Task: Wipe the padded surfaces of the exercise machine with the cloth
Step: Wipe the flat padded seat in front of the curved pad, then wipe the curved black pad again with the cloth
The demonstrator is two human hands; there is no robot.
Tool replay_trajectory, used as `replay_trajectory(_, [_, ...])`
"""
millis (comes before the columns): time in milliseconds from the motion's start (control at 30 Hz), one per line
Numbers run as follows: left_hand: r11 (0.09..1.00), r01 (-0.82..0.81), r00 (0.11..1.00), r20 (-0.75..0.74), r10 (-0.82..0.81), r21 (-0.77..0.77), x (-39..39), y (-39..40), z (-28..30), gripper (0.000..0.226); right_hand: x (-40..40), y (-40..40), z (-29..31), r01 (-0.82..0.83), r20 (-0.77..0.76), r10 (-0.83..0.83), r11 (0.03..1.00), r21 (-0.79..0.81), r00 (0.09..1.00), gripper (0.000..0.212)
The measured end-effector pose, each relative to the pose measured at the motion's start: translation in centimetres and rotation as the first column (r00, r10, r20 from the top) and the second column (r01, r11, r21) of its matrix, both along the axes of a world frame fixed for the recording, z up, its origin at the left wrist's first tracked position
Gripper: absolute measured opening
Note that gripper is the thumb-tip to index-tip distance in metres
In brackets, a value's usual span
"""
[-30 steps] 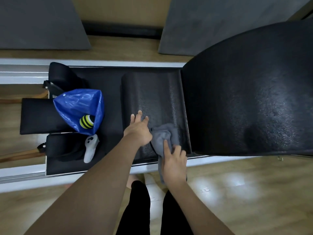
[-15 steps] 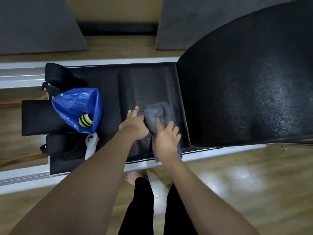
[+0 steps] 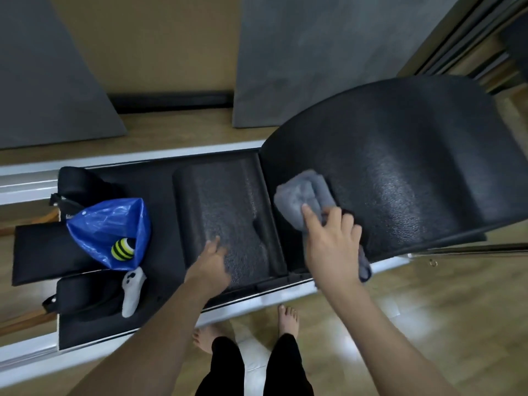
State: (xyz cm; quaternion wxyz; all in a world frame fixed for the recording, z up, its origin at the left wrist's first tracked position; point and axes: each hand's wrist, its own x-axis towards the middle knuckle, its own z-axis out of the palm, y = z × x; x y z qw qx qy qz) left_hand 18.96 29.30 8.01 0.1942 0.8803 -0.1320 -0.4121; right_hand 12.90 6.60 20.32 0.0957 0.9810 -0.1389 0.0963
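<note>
My right hand (image 3: 331,241) holds the grey cloth (image 3: 303,192) against the lower left part of the big curved black pad (image 3: 400,172). The index finger lies straight on top of the cloth, the other fingers are bent over it, and a corner of cloth hangs out below my palm. My left hand (image 3: 210,264) rests flat, fingers straight, on the near part of the smaller textured black pad (image 3: 225,195), which sits just left of the curved one.
A blue bag (image 3: 105,224) holding a yellow-and-black striped ball (image 3: 123,248) lies on the machine's left end, beside a white controller (image 3: 133,290) and the black shoulder blocks (image 3: 74,181). Pale frame rails (image 3: 28,184) run along both sides. My bare feet (image 3: 288,318) stand on the wooden floor.
My right hand has carried the cloth up and to the right, off the small textured pad onto the curved pad. My left hand has stayed on the small pad.
</note>
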Motion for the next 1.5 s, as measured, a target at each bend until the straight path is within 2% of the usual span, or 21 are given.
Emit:
replay_trajectory(100, [0.965, -0.138, 0.989, -0.082, 0.122, -0.222, -1.3, -4.0, 2.2, 0.068, 3.9, -2.5, 1.9, 0.029, 0.034, -0.025, 0.989, -0.148, 0.999, 0.039])
replay_trajectory(167, [0.901, -0.250, 0.967, -0.130, 0.218, -0.354, -1.6, -7.1, 3.9, 0.065, 5.2, -2.9, 2.1, 0.024, -0.035, -0.031, 0.980, -0.197, 0.999, 0.038])
replay_trajectory(233, [0.867, -0.272, 0.962, -0.136, 0.236, -0.418, -1.8, -9.6, 5.5, 0.063, 4.8, -2.7, 1.4, -0.009, -0.141, -0.020, 0.978, -0.207, 0.990, 0.043])
replay_trajectory(367, [0.851, -0.278, 0.960, -0.159, 0.231, -0.445, -2.3, -12.0, 7.1, 0.062, 2.6, -2.4, 1.2, -0.086, -0.216, 0.036, 0.970, -0.226, 0.976, 0.046])
replay_trajectory(467, [0.893, -0.229, 0.972, -0.134, 0.191, -0.388, -2.7, -12.0, 7.1, 0.050, -1.2, -1.8, 0.5, -0.269, -0.258, 0.209, 0.937, -0.222, 0.943, 0.031])
replay_trajectory(567, [0.930, -0.137, 0.986, -0.142, 0.093, -0.340, -3.8, -11.3, 7.2, 0.044, -4.1, -2.7, 0.6, -0.338, -0.270, 0.286, 0.925, -0.171, 0.919, 0.032])
replay_trajectory(700, [0.922, -0.089, 0.991, -0.124, 0.046, -0.376, -4.1, -11.6, 8.9, 0.066, -0.2, -5.8, 4.1, -0.200, -0.185, 0.178, 0.974, -0.105, 0.967, 0.033])
replay_trajectory(833, [0.904, -0.067, 0.998, -0.038, 0.057, -0.422, -1.9, -13.7, 12.6, 0.070, 7.0, -11.0, 8.1, 0.048, -0.131, -0.056, 0.997, -0.065, 0.990, 0.041])
replay_trajectory(933, [0.887, -0.105, 0.993, 0.003, 0.119, -0.450, -0.2, -16.0, 15.1, 0.069, 10.5, -13.2, 9.4, 0.208, -0.103, -0.202, 0.977, 0.049, 0.974, 0.040])
replay_trajectory(1000, [0.838, -0.219, 0.974, -0.055, 0.222, -0.500, 0.2, -17.9, 15.9, 0.067, 9.9, -12.4, 9.2, 0.184, -0.107, -0.181, 0.983, 0.013, 0.978, 0.037])
replay_trajectory(1067, [0.776, -0.376, 0.923, -0.138, 0.358, -0.507, 0.6, -19.6, 16.1, 0.061, 6.8, -10.7, 8.1, 0.038, -0.122, -0.040, 0.999, -0.020, 0.992, 0.032])
replay_trajectory(1167, [0.695, -0.606, 0.789, -0.178, 0.589, -0.386, 1.0, -20.8, 15.7, 0.034, 0.0, -8.7, 6.2, -0.163, -0.114, 0.164, 0.986, 0.016, 0.980, 0.027])
replay_trajectory(1267, [0.646, -0.663, 0.731, -0.143, 0.667, -0.379, 0.0, -21.2, 15.3, 0.034, -2.2, -10.1, 6.3, -0.215, -0.107, 0.220, 0.975, 0.060, 0.970, 0.028])
replay_trajectory(1367, [0.658, -0.589, 0.758, -0.038, 0.652, -0.469, -0.4, -22.3, 15.9, 0.037, 1.9, -13.7, 8.2, -0.148, -0.062, 0.154, 0.985, 0.092, 0.986, 0.031])
replay_trajectory(1433, [0.693, -0.519, 0.792, 0.023, 0.610, -0.500, -0.2, -23.3, 16.7, 0.043, 5.4, -17.3, 9.8, -0.006, -0.050, 0.010, 0.996, 0.085, 0.999, 0.038])
replay_trajectory(1500, [0.729, -0.458, 0.826, 0.059, 0.560, -0.508, 0.0, -24.3, 17.5, 0.049, 8.0, -21.5, 11.4, 0.166, -0.054, -0.160, 0.976, 0.144, 0.986, 0.042])
